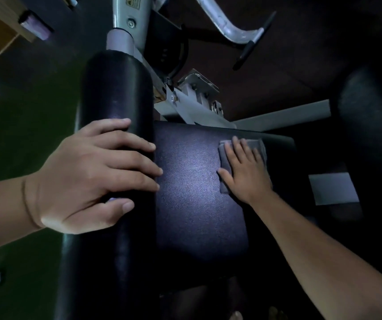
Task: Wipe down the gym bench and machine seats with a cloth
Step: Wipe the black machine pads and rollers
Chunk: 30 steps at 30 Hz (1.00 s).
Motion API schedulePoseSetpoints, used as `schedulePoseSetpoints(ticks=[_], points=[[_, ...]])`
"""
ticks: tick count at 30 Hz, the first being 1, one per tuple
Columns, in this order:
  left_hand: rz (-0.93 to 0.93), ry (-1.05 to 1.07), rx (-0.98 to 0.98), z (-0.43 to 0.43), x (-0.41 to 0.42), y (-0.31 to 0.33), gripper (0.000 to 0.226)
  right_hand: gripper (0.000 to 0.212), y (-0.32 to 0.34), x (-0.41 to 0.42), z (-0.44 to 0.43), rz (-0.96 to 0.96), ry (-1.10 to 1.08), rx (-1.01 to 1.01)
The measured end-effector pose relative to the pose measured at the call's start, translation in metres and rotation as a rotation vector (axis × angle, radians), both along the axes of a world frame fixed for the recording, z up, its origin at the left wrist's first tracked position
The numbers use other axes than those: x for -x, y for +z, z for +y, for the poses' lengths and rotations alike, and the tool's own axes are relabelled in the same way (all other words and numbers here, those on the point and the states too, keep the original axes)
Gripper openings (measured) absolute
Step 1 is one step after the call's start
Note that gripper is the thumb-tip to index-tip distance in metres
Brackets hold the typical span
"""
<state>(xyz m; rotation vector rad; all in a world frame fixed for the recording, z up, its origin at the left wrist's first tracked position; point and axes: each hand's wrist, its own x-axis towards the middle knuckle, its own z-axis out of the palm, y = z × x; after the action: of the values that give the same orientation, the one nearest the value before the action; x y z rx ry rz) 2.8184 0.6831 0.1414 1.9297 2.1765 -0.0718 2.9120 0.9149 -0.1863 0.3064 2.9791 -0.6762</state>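
Observation:
A black padded machine seat [192, 195] fills the middle of the head view. A grey cloth [225, 163] lies flat near the seat's far right edge. My right hand [245, 172] presses on the cloth with straight, spread fingers and covers most of it. To the left stands a long black roller pad [116, 88]. My left hand [93, 174] rests over the roller pad, fingers draped across its top and thumb against its near side.
The grey metal frame and bracket [192, 98] of the machine rise behind the seat. A curved grey bar with a black handle [247, 49] sits at the upper right. Another black pad [370, 125] stands at the right. Dark floor lies all round.

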Motion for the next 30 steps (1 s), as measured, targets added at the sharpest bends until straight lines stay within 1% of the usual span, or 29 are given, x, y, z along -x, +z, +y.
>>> schedulePoseSetpoints(ticks=[2, 3, 6, 9, 10, 12, 14, 15, 17, 19, 21, 24, 26, 28, 30], points=[[0.000, 0.001, 0.000, 0.000, -0.001, 0.000, 0.043, 0.080, -0.012, -0.020, 0.029, 0.010, 0.121, 0.009], [-0.003, 0.000, -0.002, 0.000, -0.001, 0.000, 0.043, 0.080, -0.020, -0.024, 0.048, 0.012, 0.097, 0.003], [-0.011, -0.003, -0.003, 0.000, 0.000, -0.001, 0.043, 0.081, -0.031, -0.021, 0.087, -0.048, -0.169, 0.022], [-0.011, -0.010, -0.011, -0.001, 0.001, -0.001, 0.043, 0.083, -0.026, -0.023, 0.070, -0.106, -0.326, 0.018], [-0.013, -0.012, -0.015, -0.002, 0.001, -0.002, 0.043, 0.083, -0.024, -0.033, 0.061, -0.114, -0.320, 0.014], [-0.017, -0.016, -0.020, -0.002, 0.002, -0.002, 0.043, 0.081, -0.030, -0.060, 0.056, -0.103, -0.235, 0.005], [-0.018, -0.019, -0.022, -0.002, 0.002, -0.003, 0.043, 0.080, -0.039, -0.068, 0.070, -0.069, -0.184, 0.010], [-0.019, -0.019, -0.022, -0.002, 0.003, -0.003, 0.043, 0.081, -0.041, -0.062, 0.080, -0.073, -0.222, 0.016], [-0.015, -0.022, -0.015, -0.003, 0.003, -0.003, 0.044, 0.082, -0.041, -0.040, 0.089, -0.152, -0.365, 0.045], [-0.016, -0.023, -0.016, -0.003, 0.004, -0.003, 0.043, 0.078, -0.037, -0.031, 0.077, -0.187, -0.468, 0.065], [-0.020, -0.030, -0.014, -0.004, 0.005, -0.003, 0.044, 0.073, -0.029, -0.055, 0.052, -0.152, -0.465, 0.067], [-0.019, -0.037, -0.019, -0.003, 0.004, -0.003, 0.045, 0.073, -0.021, -0.133, 0.009, -0.084, -0.428, 0.081], [-0.020, -0.037, -0.025, -0.003, 0.004, -0.003, 0.044, 0.073, -0.025, -0.173, -0.006, -0.109, -0.448, 0.098], [-0.029, -0.034, -0.037, -0.003, 0.003, -0.003, 0.043, 0.073, -0.031, -0.181, -0.001, -0.115, -0.476, 0.088], [-0.031, -0.037, -0.037, -0.003, 0.003, -0.004, 0.043, 0.072, -0.038, -0.163, 0.014, -0.127, -0.546, 0.054]])
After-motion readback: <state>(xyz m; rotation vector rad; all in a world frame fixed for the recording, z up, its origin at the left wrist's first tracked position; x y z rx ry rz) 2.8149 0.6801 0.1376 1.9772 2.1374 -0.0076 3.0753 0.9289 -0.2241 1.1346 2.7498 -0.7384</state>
